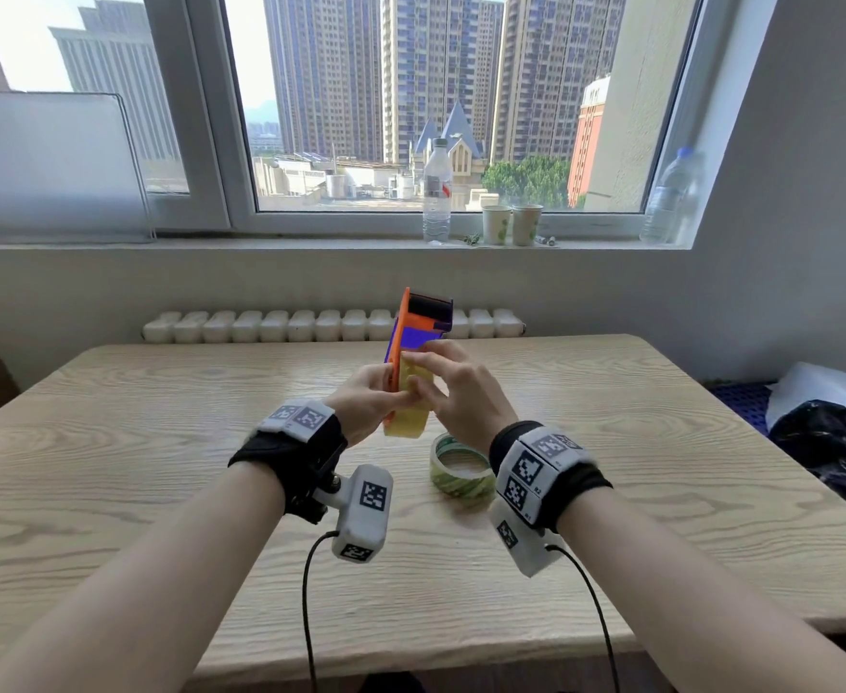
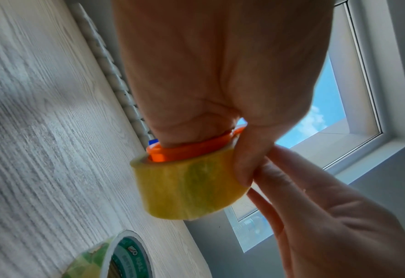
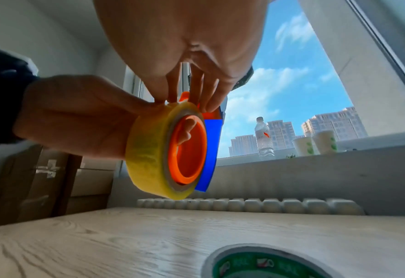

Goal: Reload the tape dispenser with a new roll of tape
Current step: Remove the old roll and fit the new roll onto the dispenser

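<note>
1. The yellow tape roll [image 1: 408, 417] sits on the orange hub of the tape dispenser [image 1: 423, 317], held up over the middle of the bench [image 1: 161, 442].
2. The left hand [image 1: 366, 402] grips the dispenser and roll together, with one finger poking through the hub.
3. The right hand [image 1: 461, 392] has nearly straight fingers touching the roll's upper rim.
4. A green-printed roll [image 1: 461, 472] lies flat on the bench, just under the right wrist.
5. Beyond are a radiator [image 1: 261, 326], and a water bottle [image 1: 436, 192] and paper cups [image 1: 511, 225] on the sill.

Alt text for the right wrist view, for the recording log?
A left hand holds a dispenser with a yellow roll seated on its orange hub, while fingertips of the right hand touch the roll's top edge. Below lies a wooden table with a green roll; a bottle and two cups stand on the sill behind.
</note>
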A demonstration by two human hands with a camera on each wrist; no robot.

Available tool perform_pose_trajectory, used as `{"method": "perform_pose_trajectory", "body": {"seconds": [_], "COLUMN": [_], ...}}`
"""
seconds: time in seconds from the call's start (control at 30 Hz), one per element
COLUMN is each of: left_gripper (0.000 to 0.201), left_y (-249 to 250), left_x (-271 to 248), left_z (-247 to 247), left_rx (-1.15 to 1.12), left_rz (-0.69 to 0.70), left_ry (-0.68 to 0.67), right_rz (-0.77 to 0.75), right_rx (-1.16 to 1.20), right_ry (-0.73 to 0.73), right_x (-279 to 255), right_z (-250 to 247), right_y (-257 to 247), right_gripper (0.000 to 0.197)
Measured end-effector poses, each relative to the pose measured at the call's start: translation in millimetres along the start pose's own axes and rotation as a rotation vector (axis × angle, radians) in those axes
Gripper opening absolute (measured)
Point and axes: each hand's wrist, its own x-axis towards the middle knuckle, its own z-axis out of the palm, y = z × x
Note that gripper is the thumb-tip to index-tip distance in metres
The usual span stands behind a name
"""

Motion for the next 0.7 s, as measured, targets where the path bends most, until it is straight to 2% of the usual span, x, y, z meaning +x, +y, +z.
{"method": "perform_pose_trajectory", "body": {"seconds": [0.2,0.3,0.37,0.43,0.63,0.7], "left_gripper": [0.024,0.017,0.015,0.016,0.015,0.015], "left_y": [0.6,-1.6,-1.3,-1.6,-1.5,-1.2], "left_x": [-2.1,-2.8,-3.7,-4.2,-1.9,-2.3], "left_z": [1.4,1.7,3.2,4.4,4.1,2.7], "left_rx": [0.009,0.037,0.051,0.048,0.052,0.059], "left_rz": [-0.038,-0.059,-0.072,-0.074,-0.086,-0.101], "left_ry": [-0.062,-0.095,-0.111,-0.115,-0.132,-0.129], "right_rz": [-0.295,-0.391,-0.408,-0.417,-0.419,-0.402], "right_rx": [-0.368,-0.525,-0.586,-0.619,-0.639,-0.566], "right_ry": [0.012,0.009,-0.002,-0.006,0.003,-0.024], "right_x": [-4.2,-2.0,0.0,1.5,1.6,0.2], "right_z": [-4.6,-5.9,-6.8,-6.7,-9.2,-8.5], "right_y": [0.4,0.1,-0.3,0.0,-0.6,1.6], "right_gripper": [0.031,0.018,0.011,0.020,0.022,0.012]}}
